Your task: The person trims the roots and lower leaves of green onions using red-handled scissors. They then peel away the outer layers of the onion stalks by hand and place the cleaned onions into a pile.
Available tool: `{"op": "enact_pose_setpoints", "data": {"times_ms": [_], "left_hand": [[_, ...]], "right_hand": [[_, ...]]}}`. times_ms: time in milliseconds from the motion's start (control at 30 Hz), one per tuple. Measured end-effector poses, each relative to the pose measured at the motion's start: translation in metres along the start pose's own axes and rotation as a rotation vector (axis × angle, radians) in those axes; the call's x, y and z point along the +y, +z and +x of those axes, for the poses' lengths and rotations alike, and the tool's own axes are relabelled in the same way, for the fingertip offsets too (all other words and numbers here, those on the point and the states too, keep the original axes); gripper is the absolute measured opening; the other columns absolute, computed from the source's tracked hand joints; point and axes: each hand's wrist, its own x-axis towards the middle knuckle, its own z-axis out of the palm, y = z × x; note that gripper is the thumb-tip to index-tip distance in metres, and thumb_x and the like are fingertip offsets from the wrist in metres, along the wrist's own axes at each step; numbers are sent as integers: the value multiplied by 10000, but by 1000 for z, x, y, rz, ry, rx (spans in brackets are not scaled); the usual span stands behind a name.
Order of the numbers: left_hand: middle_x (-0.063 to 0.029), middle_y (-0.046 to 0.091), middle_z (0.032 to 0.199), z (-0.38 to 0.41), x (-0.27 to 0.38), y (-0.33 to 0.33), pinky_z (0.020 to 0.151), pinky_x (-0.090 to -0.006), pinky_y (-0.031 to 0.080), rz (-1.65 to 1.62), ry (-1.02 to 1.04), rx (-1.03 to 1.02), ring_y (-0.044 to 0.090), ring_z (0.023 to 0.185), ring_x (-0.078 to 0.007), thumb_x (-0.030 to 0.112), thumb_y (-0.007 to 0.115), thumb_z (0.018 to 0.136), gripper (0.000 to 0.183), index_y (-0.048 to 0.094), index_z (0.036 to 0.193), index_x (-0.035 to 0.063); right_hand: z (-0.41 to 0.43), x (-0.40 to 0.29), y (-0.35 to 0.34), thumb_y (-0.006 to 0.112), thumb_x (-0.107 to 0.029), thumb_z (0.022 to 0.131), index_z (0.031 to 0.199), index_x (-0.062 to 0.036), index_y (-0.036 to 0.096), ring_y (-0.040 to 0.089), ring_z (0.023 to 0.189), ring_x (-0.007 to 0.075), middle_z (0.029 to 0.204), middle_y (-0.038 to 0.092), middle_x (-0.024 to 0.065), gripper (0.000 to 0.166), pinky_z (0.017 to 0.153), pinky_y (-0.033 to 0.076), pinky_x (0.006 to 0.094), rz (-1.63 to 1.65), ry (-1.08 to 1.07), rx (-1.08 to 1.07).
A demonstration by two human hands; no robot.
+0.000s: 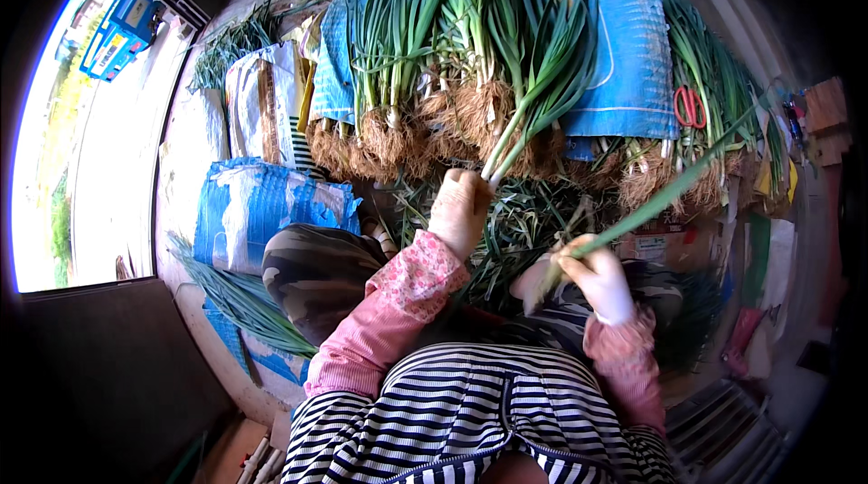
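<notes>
My left hand (462, 209), in a pale glove, grips a leafy green allium plant (525, 121) around its white lower stem. The plant's leaves fan up and to the right over the pile. In my right hand (595, 275), gloved as well and slightly blurred, is a long green leaf (668, 196) with a dry, pale end hanging below the fingers. Before me lies a row of bunched allium plants (468, 23), leaves pointing away and brown roots (485, 108) towards me. Loose stripped leaves (529, 216) are heaped below, between my knees.
Red-handled scissors (689, 108) rest on the bunches at right. Blue woven sacks (620, 57) cover part of the row, and another blue sack (264, 203) lies left. More long leaves (251, 301) are beside my left knee. A printed carton (654, 240) stands at right. An open doorway (102, 145) is far left.
</notes>
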Motion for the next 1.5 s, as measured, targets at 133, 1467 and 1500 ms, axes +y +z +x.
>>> {"op": "enact_pose_setpoints", "data": {"times_ms": [133,1467,1500], "left_hand": [[-118,501,889,-11,0,6,616,-318,490,-48,3,-81,576,725,-241,-72,650,726,241,510,891,34],[-46,587,686,102,-101,-48,436,-230,474,-809,-1190,-307,511,476,-109,139,424,917,246,534,1074,-15],[-103,598,753,96,-114,-40,556,-290,493,-433,-1023,-374,552,595,-179,169,450,904,288,512,1100,-32]], "right_hand": [[39,-4,10,684,-125,785,1244,-87,455,652,751,251,954,630,144,514,645,531,364,-604,-263,35],[161,-48,-87,552,-93,865,1130,55,527,643,703,212,902,636,141,304,624,583,301,1055,-72,153],[159,-32,-78,561,-103,868,1142,54,524,636,698,203,895,633,142,318,607,577,299,908,59,278]]}}
